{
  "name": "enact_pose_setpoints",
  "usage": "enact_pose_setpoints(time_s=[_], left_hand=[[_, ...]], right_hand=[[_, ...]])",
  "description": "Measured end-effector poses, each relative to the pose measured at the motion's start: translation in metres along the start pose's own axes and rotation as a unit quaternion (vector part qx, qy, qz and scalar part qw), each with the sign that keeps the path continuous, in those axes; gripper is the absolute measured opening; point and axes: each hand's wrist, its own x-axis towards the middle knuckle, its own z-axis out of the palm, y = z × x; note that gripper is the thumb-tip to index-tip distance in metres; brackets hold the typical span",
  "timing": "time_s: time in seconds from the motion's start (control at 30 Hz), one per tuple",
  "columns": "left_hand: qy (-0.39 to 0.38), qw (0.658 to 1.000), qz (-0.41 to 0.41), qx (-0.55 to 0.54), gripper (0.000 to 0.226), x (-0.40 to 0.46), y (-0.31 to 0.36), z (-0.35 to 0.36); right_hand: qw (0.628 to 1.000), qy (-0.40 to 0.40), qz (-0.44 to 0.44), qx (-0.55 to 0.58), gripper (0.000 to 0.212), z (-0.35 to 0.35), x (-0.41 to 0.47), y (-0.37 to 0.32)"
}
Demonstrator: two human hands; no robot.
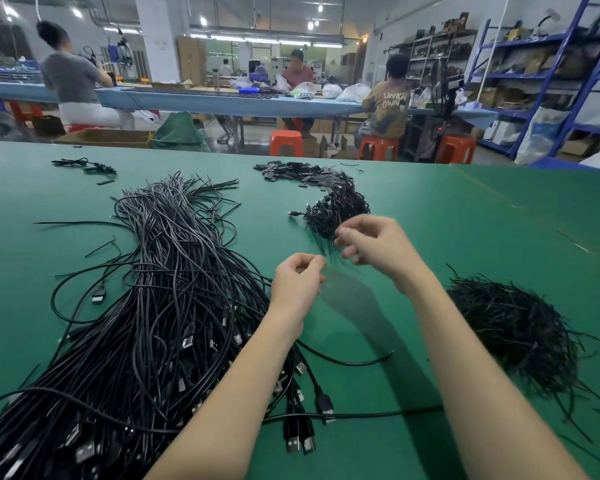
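Observation:
A big bundle of long black USB cables (160,306) lies across the left of the green table (482,220), plugs toward me. A small heap of short black wires (336,209) sits ahead of my hands. My right hand (371,247) hovers at that heap's near edge, fingers curled and pinching thin wire ends. My left hand (297,282) is just below and left of it, fingers curled in; whatever it holds is too thin and blurred to make out.
A dense pile of short black ties (513,327) lies at the right. Flat black pieces (298,173) are scattered at the far middle, a few bits (90,166) at far left. Beyond the table, people sit at a blue bench (222,102) with orange stools (286,142).

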Motion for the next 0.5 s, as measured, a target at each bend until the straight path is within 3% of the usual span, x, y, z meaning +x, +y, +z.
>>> enact_pose_setpoints(time_s=[0.13, 0.3, 0.5], left_hand=[[0.033, 0.996, 0.068, 0.055, 0.031, -0.001, 0.010, -0.004], [0.071, 0.978, 0.125, 0.150, 0.037, 0.003, 0.021, -0.018], [0.072, 0.977, 0.121, 0.158, 0.036, 0.010, 0.024, -0.031]], right_hand=[[0.993, -0.077, 0.041, -0.079, 0.007, 0.022, -0.024, 0.022], [0.962, -0.143, -0.077, -0.221, 0.031, 0.058, -0.029, 0.036], [0.936, -0.155, -0.147, -0.280, 0.025, 0.080, -0.034, 0.042]])
